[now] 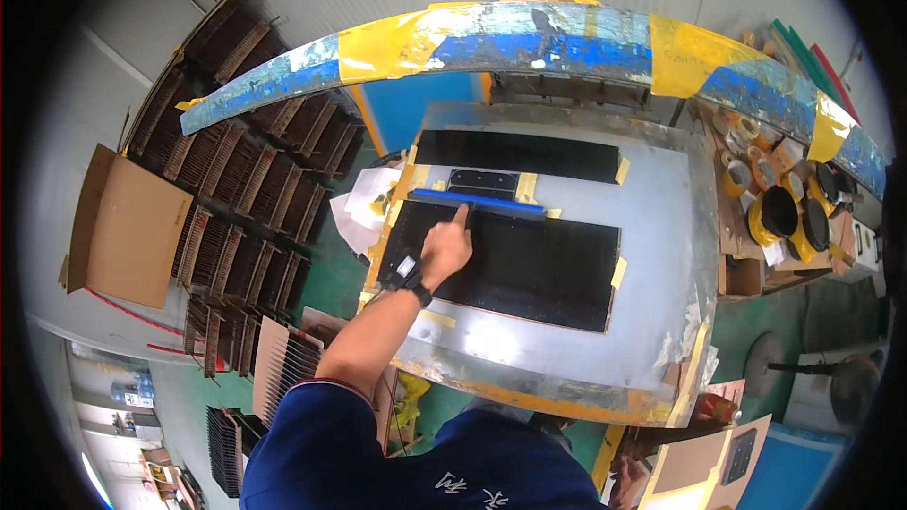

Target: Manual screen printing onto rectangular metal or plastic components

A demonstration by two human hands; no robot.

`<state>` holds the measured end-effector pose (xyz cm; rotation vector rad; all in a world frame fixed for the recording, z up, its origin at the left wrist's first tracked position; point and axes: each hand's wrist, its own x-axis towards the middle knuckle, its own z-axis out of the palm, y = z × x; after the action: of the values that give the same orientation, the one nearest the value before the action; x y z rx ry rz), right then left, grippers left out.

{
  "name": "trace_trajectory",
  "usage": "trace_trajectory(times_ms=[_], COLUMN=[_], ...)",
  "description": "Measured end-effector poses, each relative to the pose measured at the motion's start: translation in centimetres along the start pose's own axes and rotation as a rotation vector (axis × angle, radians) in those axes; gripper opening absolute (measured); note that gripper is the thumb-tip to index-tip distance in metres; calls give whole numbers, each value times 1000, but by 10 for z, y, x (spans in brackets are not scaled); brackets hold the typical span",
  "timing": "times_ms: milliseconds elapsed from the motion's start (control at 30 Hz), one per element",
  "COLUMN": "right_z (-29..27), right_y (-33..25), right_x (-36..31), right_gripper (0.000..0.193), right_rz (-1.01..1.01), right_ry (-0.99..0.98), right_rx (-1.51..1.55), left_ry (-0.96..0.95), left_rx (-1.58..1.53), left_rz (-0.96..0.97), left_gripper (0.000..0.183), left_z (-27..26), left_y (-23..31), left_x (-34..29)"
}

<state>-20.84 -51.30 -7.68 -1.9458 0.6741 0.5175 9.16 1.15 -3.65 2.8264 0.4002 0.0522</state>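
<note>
My left hand [446, 247] reaches forward over a large black sheet [539, 274] lying on a metal-topped table [657, 227]. Its index finger is stretched out, with the tip on a long blue strip [491, 201] along the sheet's far edge; the other fingers are curled in. A dark watch [407, 270] sits on that wrist. Beyond the strip lie a small black plate [483, 179] and a second long black sheet [515, 155]. Yellow tape tabs [619, 272] hold the sheets' edges. My right hand is out of sight.
A curved beam [529, 42], blue with yellow tape, arches over the table's far side. Tape rolls [780, 212] crowd a bench at right. Racks of dark ribbed parts [248, 208] and an open cardboard box [128, 227] stand on the green floor at left.
</note>
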Motion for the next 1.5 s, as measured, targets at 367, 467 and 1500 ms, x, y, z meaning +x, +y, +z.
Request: trace_trajectory(times_ms=[367, 467, 1500], right_z=[2, 23, 52], right_y=[-55, 58, 220], right_x=[-5, 38, -200], right_gripper=[37, 37, 37], right_rz=[-39, 17, 236], right_ry=[-44, -47, 409], right_rx=[-133, 285, 553], left_ry=[3, 49, -852], left_rx=[-22, 19, -724], left_rz=[27, 33, 1311], left_gripper=[49, 50, 60], left_z=[-3, 1, 94], left_y=[6, -2, 325], left_x=[14, 59, -446])
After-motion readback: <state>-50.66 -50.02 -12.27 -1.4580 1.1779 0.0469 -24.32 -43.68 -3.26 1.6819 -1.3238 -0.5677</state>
